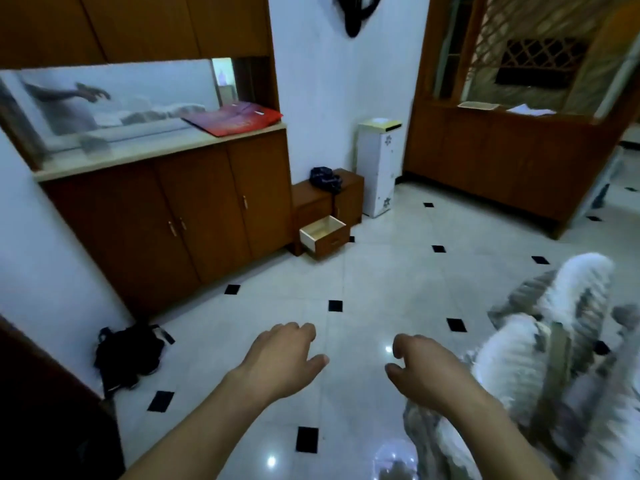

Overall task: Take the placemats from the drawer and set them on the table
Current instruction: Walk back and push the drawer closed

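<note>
Head view: black bag (130,355) on the floor at left, my left hand (282,358) loosely curled, holding nothing, open drawer (323,236) far ahead looking empty, right hand (420,367) curled and bare, blurred grey-white fabric (540,358) beside it; placemats, I can't tell.

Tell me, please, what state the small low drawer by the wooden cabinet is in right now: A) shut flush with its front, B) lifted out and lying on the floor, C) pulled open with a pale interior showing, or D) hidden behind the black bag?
C: the drawer juts out from its small wooden unit with its pale inner walls exposed, while both the left hand and right hand are far from it and hold nothing.
</note>
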